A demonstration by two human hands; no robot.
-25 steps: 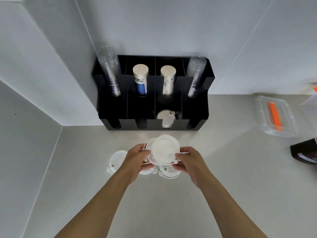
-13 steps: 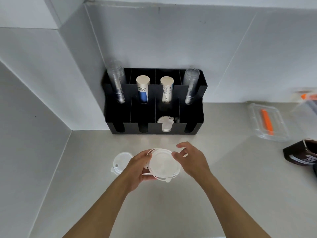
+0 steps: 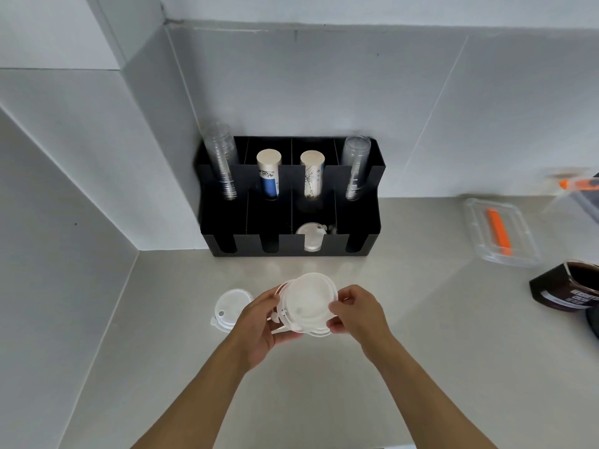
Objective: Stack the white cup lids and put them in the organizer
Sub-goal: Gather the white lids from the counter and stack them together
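Spanning the corner, the counter [image 3: 421, 351] carries everything. Against the wall sits the black organizer [image 3: 359, 234], the landmark here: clear cup stacks stand in its outer back slots, two paper cup stacks in the middle ones, and some lids [image 3: 312, 238] already lie in its front compartment second from the right. Well right of the organizer lie a clear box [image 3: 500, 231] and a dark tub [image 3: 570, 288]. In front of the organizer, above the counter, the left hand [image 3: 259, 322] and right hand [image 3: 356, 314] hold a lid stack [image 3: 308, 303] between them, fingers curled closed on its opposite edges. One loose lid [image 3: 230, 306] lies on the counter, front-left of the organizer.
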